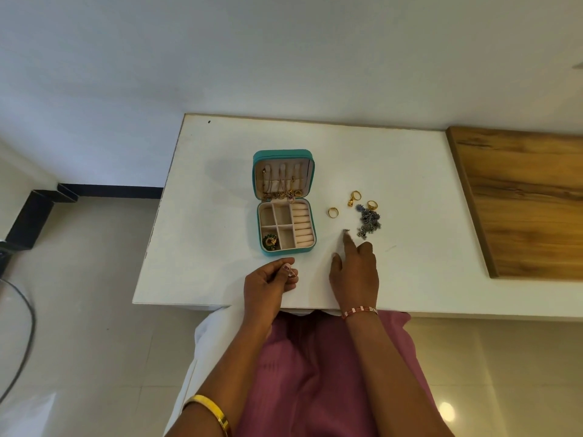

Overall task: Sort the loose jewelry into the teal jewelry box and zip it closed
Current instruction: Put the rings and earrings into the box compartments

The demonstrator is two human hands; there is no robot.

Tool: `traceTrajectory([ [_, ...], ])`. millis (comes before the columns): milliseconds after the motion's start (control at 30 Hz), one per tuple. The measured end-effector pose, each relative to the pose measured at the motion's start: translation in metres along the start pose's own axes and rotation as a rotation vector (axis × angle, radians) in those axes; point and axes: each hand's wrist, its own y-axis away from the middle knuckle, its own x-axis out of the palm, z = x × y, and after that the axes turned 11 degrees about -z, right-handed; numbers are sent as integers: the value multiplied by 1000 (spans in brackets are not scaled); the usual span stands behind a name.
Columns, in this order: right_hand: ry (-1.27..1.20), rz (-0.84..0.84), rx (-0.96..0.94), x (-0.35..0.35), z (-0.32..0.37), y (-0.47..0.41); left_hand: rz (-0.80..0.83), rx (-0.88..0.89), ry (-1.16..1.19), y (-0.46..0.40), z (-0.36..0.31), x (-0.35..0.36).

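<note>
— Teal jewelry box (285,247) lies open on the white table (195,247), lid back, chains hung inside, a green-and-gold piece (270,241) in its near-left compartment.

— And the hands?

— Left hand (268,283) pinches a small piece at the near edge. Right hand (355,272) is spread flat, forefinger touching a tiny dark bit beside the silver-blue cluster (369,220) — three gold rings (333,212) just beyond.

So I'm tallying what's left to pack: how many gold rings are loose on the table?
3, all right of the box: one nearest it, one farther back, one by the silver pile.
</note>
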Motion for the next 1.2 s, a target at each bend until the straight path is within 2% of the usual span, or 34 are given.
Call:
traceTrajectory([
  [133, -128, -58, -29, -2, 4, 11, -15, 3, -20, -1, 0, 0],
  [300, -181, -35, 22, -1, 6, 7, -16, 11, -33, 0, 0, 0],
  [767, -77, 75, -156, 3, 11, 11, -41, 1, -31, 1, -1, 0],
  [967, -368, -36, -76, -13, 35, 8, -136, 10, 57, 0, -2, -7],
  [1067, -453, -27, -95, -15, 55, -1, -174, -11, 98, -2, -1, -9],
  [1200, -345, 32, -191, -3, 71, -16, -188, -22, 112, -3, -1, -8],
])
